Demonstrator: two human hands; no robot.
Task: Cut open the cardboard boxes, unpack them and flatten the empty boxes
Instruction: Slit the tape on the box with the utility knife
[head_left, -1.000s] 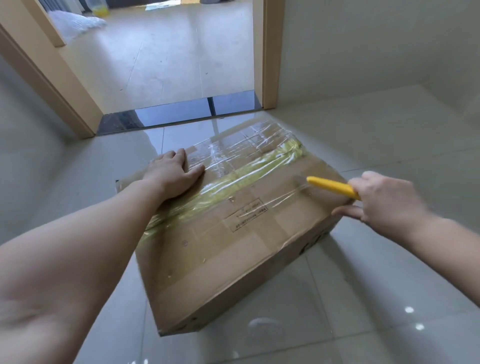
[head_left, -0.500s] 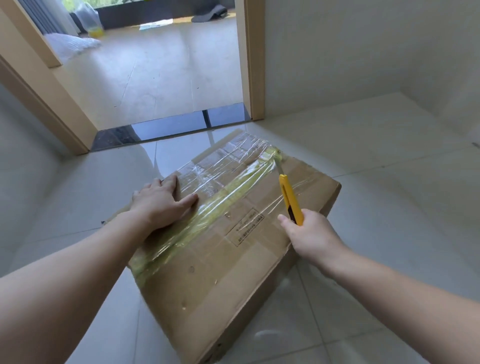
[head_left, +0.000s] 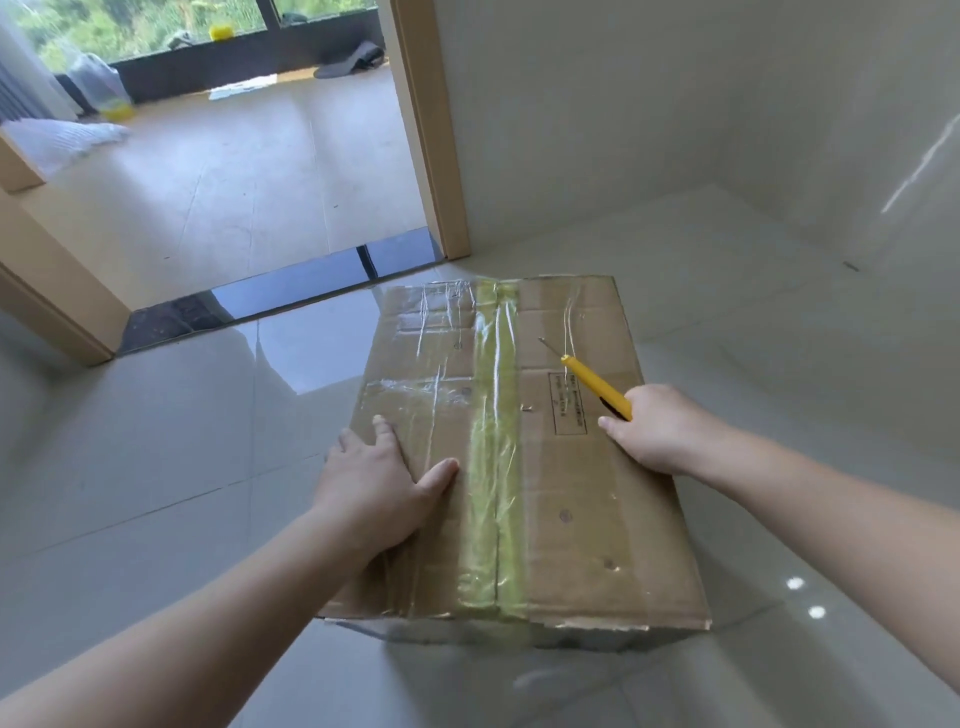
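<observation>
The cardboard box sits flat on the glossy tile floor, sealed along its middle with yellowish tape. The left hand presses flat on the lid, fingers spread; the right hand grips a yellow utility knife, blade out over the lid. The board looks stiff, but it could slide on these tiles, so brace it from above

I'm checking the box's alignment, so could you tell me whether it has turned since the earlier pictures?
Yes: the box has turned, its tape now pointing towards the doorframe.
</observation>
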